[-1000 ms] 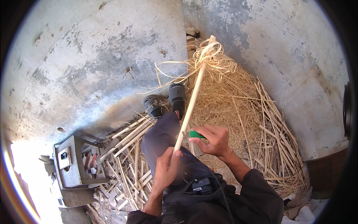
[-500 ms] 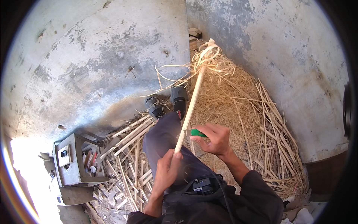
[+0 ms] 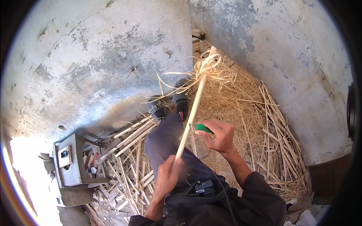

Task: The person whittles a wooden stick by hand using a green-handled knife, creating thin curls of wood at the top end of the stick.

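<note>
- Head view shows the left hand [image 3: 167, 177] wrapped around the near end of a long pale stick [image 3: 192, 113], fingers curled tight, holding it slanted up and away over the lap.
- Right hand [image 3: 218, 135] is closed around a green-handled tool [image 3: 203, 128]; the blade end is hidden against the stick, so I cannot tell how it bites. This hand sits a little past the left hand, touching the stick's right side.
- Compared with the two earlier moments, both hands keep almost the same grip and place — the right hand has barely shifted along the shaft.
- What has changed is at the far end: the curl of thin shavings [image 3: 209, 66] beyond the hands looks slightly fuller and looser than a second ago. I judge from this that strips are coming off the stick stroke by stroke.
- Beyond the right hand, a deep heap of straw-like shavings [image 3: 241, 105] covers the ground up to the grey wall [image 3: 286, 56].
- Left of the left hand lies a loose pile of split sticks [image 3: 128, 158], crossed over one another.
- Further left of that hand stands a grey metal box [image 3: 69, 162] — open on its near side. Inside I see a few small reddish and pale pieces; what they are is too small to tell.
- Two dark shoes [image 3: 171, 105] rest beneath the stick, just beyond the hands.
</note>
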A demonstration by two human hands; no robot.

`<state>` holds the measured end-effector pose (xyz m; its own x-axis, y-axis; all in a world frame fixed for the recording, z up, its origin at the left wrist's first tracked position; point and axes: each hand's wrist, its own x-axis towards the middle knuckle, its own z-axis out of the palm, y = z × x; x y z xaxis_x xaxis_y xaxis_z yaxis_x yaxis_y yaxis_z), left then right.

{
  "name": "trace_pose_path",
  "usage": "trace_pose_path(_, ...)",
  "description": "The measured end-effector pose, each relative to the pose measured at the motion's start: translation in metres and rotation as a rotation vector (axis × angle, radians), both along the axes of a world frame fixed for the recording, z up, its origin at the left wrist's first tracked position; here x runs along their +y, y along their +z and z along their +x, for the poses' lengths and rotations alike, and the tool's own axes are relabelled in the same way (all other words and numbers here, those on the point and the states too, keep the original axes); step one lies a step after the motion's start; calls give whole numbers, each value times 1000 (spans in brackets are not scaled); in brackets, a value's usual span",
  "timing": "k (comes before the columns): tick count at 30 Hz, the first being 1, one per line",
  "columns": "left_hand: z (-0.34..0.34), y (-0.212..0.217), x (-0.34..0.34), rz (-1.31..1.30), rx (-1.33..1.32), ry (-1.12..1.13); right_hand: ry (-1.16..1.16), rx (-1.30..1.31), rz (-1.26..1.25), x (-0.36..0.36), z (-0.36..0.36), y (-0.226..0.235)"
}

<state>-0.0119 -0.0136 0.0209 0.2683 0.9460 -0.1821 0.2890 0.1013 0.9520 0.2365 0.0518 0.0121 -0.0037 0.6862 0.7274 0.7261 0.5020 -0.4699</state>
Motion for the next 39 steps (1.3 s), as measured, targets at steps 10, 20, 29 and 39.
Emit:
trace_pose_path(10, -14, -25, -23, -26, -6, -17, -103, 110, -97, 33, 25, 6)
trace_pose_path(20, -23, -37, -31, -120, -31, -6, -158, 112, -97, 58, 34, -10)
trace_pose_path(29, -16, -38, -12, -211, -165, -12, 13, 517, -551, 42, 26, -15)
trace_pose_path(39, 3, -24, 9, -202, -203, -54, 467, 900, -751, 10, -10, -24)
